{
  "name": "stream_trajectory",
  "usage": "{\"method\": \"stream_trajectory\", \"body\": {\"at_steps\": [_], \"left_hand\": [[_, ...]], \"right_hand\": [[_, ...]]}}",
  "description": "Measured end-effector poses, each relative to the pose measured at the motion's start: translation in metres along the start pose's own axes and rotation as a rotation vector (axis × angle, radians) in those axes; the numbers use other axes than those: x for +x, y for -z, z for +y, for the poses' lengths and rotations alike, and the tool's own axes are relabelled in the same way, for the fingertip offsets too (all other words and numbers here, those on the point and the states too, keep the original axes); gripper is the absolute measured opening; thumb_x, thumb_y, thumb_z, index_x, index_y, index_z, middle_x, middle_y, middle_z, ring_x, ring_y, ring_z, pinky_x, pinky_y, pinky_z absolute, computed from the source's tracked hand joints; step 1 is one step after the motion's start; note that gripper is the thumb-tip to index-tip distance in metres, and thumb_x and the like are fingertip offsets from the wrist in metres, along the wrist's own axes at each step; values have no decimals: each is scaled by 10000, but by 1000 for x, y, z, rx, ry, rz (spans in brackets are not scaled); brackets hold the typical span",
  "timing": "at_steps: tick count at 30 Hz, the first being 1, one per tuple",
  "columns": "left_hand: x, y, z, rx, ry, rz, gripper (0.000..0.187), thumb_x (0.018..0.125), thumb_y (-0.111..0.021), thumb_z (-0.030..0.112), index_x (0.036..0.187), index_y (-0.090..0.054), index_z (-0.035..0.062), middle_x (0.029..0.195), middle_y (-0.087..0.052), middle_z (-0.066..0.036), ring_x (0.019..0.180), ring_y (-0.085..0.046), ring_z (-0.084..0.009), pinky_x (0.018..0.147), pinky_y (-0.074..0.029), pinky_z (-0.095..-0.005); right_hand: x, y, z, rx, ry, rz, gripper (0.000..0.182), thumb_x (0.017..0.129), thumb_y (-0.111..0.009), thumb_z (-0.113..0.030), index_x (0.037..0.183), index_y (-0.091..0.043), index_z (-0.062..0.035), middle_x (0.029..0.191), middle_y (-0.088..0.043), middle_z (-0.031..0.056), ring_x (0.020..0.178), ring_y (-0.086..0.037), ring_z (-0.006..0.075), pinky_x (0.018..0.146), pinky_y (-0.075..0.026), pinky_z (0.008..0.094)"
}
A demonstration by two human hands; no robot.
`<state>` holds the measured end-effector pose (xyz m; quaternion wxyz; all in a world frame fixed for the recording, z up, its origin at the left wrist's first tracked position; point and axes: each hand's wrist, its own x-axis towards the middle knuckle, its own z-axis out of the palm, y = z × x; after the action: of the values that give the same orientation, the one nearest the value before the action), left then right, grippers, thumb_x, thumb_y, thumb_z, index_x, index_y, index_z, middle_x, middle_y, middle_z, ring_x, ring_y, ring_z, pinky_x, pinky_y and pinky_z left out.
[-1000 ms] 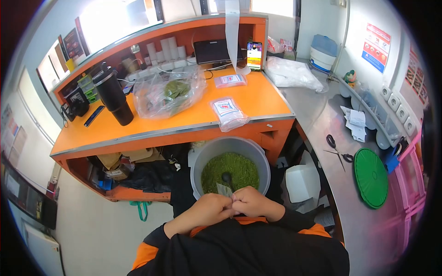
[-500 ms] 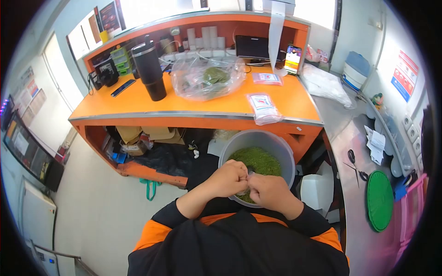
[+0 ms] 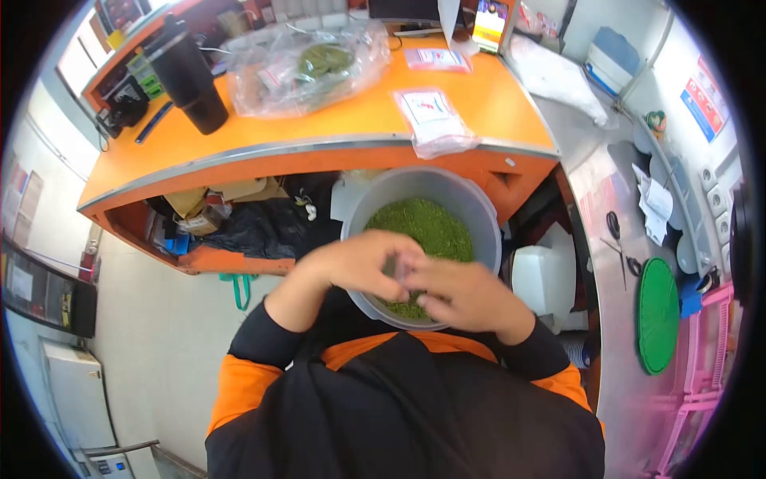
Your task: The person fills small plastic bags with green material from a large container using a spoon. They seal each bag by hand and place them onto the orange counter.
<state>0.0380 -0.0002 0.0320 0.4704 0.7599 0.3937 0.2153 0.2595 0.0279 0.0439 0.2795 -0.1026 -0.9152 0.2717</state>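
Both left hand [image 3: 363, 262] and right hand [image 3: 471, 294] are hovering close together above green shreds [image 3: 419, 219] in the tub [image 3: 485, 231]; blur is hiding whether they're gripping anything, which slackness could be letting fall.

Your left hand [image 3: 363, 262] and right hand [image 3: 471, 294] loosen from the tight pinch of a second ago; their fingers now spread, blurred, over the greens [image 3: 423, 219] in the tub [image 3: 495, 255], farther in from its near rim. The small packet that stuck up from your fingertips is now hard to make out. Your view tips lower, cutting off the monitor [image 3: 404, 9] at the top.
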Motion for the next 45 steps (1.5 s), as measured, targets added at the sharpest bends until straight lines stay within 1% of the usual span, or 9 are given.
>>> {"method": "stream_trajectory", "body": {"at_steps": [3,10,15,18,20,23,26,37,45], "left_hand": [[-12,22,-4,-359,-39,257,593,631,-755,213,1153,-525,52,955,-557,-39,899,-551,-162,816,-445,-298],[-7,12,-24,-811,-252,653,845,616,-698,507,1240,-408,17,932,-445,-65,867,-469,-172,848,-424,-341],[-13,-1,-39,-1023,-278,707,822,646,-709,495,1247,-408,22,1007,-474,-97,969,-502,-226,879,-407,-350],[-13,-30,-38,-1085,-441,336,781,675,-722,420,1259,-405,9,1107,-510,-120,1095,-480,-233,938,-362,-346],[-24,-40,-19,-1156,-211,-65,748,703,-711,411,1249,-409,-3,1176,-512,-153,1175,-452,-261,993,-330,-372],[-46,-62,-39,-1300,215,-94,776,664,-742,441,1230,-426,15,1212,-513,-192,1181,-454,-277,1021,-291,-394],[-81,-80,-63,-1394,227,-43,738,682,-725,425,1222,-437,13,1196,-523,-190,1161,-473,-278,1011,-307,-389],[-94,-13,-43,-800,-34,628,784,656,-772,392,1251,-412,32,1141,-527,-118,1113,-494,-218,981,-330,-340],[10,-1,-35,-341,-85,605,835,676,-768,299,1318,-306,32,1270,-401,-113,1231,-350,-230,1032,-259,-362]], "right_hand": [[5,20,14,289,-296,293,172,782,-623,-136,944,-631,-77,981,-633,127,688,-604,292,622,-505,348],[0,-64,75,-337,-575,-675,163,787,-540,-129,900,-581,-19,743,-620,183,721,-623,355,622,-484,442],[16,-40,79,-433,-673,-630,173,786,-501,-83,900,-579,23,754,-636,201,752,-647,337,634,-512,435],[8,-43,101,-600,-528,-519,169,774,-513,-110,873,-610,-14,743,-647,161,729,-649,311,616,-515,428],[9,-42,97,-552,-432,-551,171,766,-518,-127,866,-630,-44,749,-651,146,716,-645,313,611,-513,425],[7,-32,75,-384,-484,-721,173,748,-529,-173,849,-646,-95,701,-637,127,665,-628,332,605,-498,442],[8,-17,75,-288,-500,-652,193,730,-539,-215,816,-662,-93,679,-626,133,672,-621,333,610,-493,429],[-1,37,70,-133,-715,-135,177,726,-584,-171,820,-671,-49,719,-635,147,651,-612,328,613,-494,371],[-24,50,65,-106,-746,135,174,724,-616,-148,832,-669,-22,695,-629,138,569,-600,265,550,-471,320]]}}
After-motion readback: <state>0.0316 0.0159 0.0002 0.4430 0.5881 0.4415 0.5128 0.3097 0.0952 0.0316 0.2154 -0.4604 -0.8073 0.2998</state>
